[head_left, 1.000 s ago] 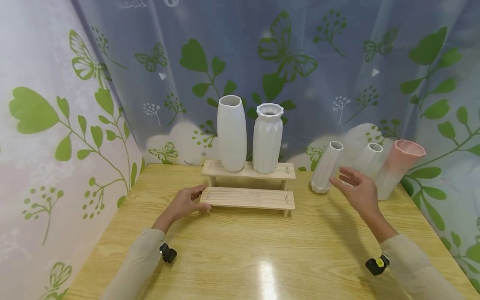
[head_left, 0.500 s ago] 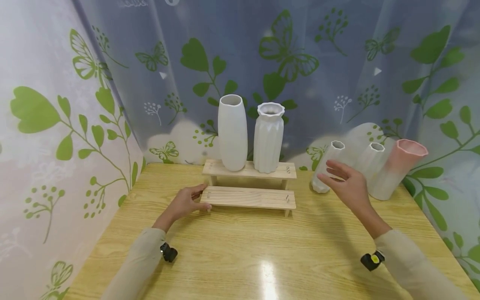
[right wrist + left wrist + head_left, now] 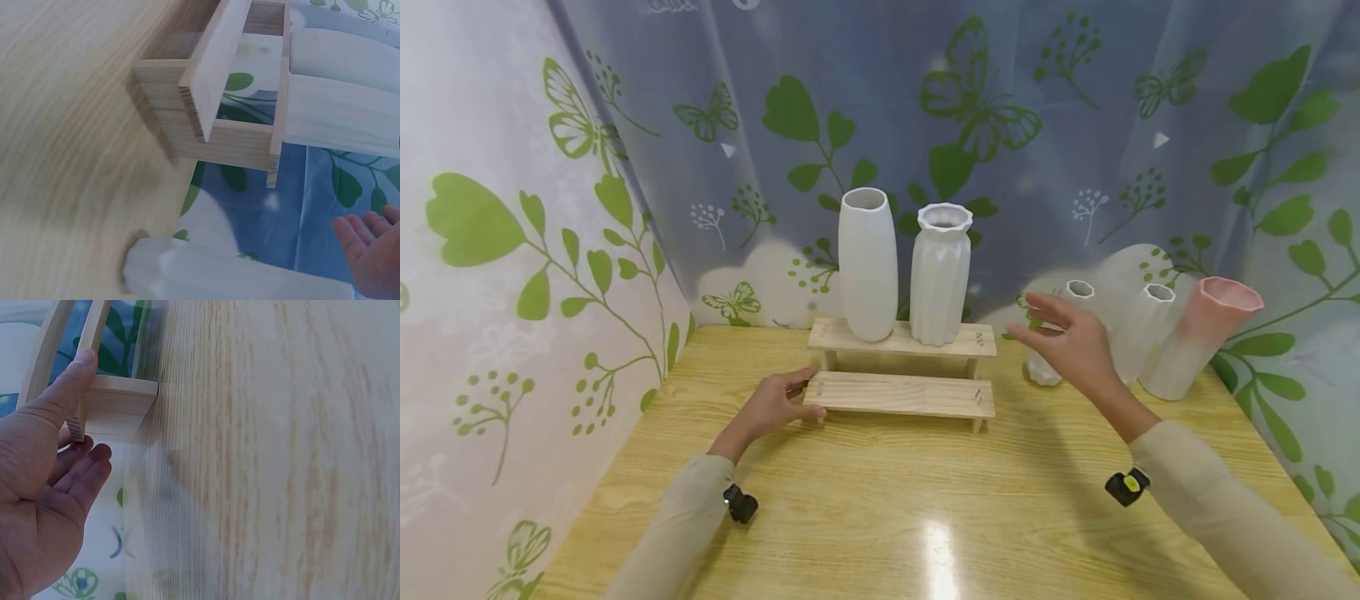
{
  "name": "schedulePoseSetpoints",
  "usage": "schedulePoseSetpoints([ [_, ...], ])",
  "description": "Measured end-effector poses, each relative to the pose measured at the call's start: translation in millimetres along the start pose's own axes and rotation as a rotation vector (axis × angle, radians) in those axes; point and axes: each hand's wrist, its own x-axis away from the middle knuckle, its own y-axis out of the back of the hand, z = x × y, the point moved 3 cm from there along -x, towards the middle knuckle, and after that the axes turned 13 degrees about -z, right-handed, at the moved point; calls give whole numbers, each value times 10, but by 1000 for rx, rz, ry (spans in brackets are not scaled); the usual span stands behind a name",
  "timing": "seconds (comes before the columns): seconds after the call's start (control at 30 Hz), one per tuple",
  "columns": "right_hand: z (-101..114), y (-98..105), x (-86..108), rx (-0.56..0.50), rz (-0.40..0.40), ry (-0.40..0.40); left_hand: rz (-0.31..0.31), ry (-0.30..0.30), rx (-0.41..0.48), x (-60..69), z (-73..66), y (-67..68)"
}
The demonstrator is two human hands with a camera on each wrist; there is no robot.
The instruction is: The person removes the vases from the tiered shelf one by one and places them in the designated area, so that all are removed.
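In the head view my left hand [image 3: 772, 406] grips the left end of the lower shelf [image 3: 902, 395] of a two-step wooden stand; the left wrist view shows the thumb [image 3: 78, 369] on one side of the board and fingers at its end. Two white vases, one smooth [image 3: 868, 267] and one ribbed with a ruffled rim [image 3: 940, 283], stand upright on the upper shelf [image 3: 902, 341]. My right hand [image 3: 1075, 350], empty with fingers spread apart, is in the air before a slim white vase [image 3: 1043, 369], partly hiding it.
Right of my right hand stand another slim white vase [image 3: 1150, 321] and a pink-and-white vase [image 3: 1198, 337] on the wooden table [image 3: 865, 500]. A patterned curtain [image 3: 737, 50] hangs behind the table, and a patterned wall covering [image 3: 497, 333] is at the left.
My right hand has moved left from in front of the second slim vase to in front of the nearer one. My left hand keeps its hold on the lower shelf.
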Motion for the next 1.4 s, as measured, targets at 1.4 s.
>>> schedulePoseSetpoints([
  [1.4,437,-871,-514,-164,100,-78,-23,-23,-36,-15,60,-10],
])
